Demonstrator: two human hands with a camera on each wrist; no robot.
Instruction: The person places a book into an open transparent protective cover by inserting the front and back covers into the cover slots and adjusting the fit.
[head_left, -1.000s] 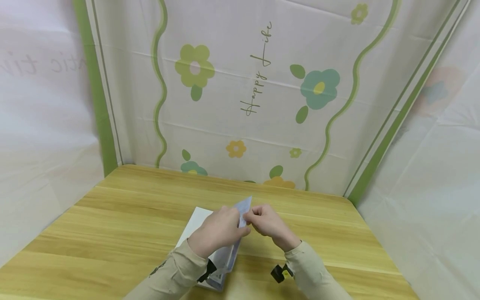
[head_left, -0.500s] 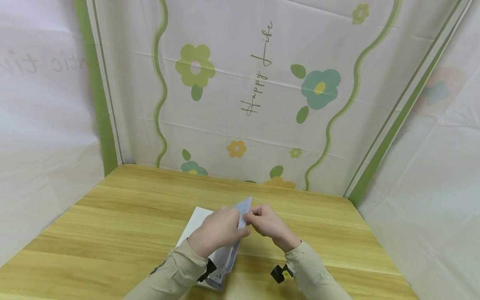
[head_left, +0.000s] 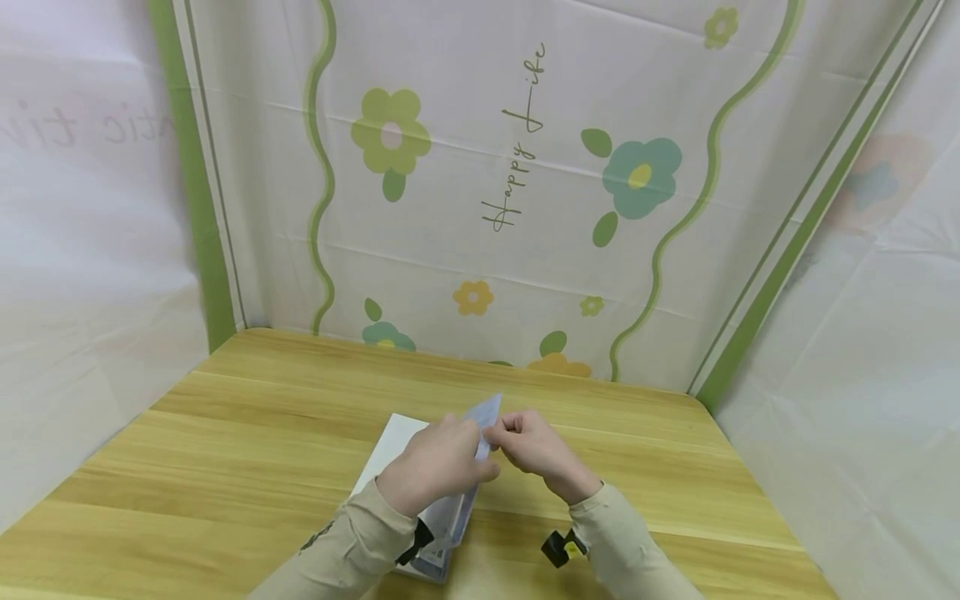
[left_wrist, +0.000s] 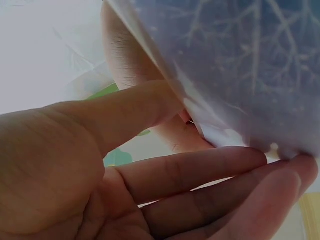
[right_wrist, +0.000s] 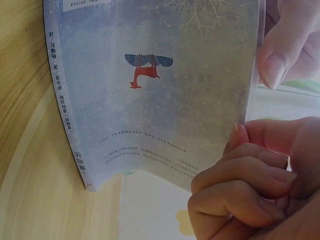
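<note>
A book (head_left: 393,442) lies on the wooden table with its cover (right_wrist: 150,115) raised at the right. The cover is blue-grey and glossy, printed with a red deer, pale branches and small Chinese text. Clear film (head_left: 457,533) shows along its near edge. My left hand (head_left: 438,462) reaches over the book, its fingers bent around the raised cover. In the left wrist view the thumb (left_wrist: 145,107) overlaps the cover's edge. My right hand (head_left: 532,446) pinches that same edge from the right, its other fingers (right_wrist: 240,175) curled. The book's middle is hidden under my left hand and forearm.
The wooden table (head_left: 225,433) reaches back to a white flowered curtain (head_left: 465,167). White sheets (head_left: 862,333) hang at both sides. A black wrist camera mount (head_left: 558,547) sits below the right wrist.
The upper tip of the raised cover has shifted slightly left. My left thumb has lowered a little. My right hand has barely moved, still at the cover's edge.
</note>
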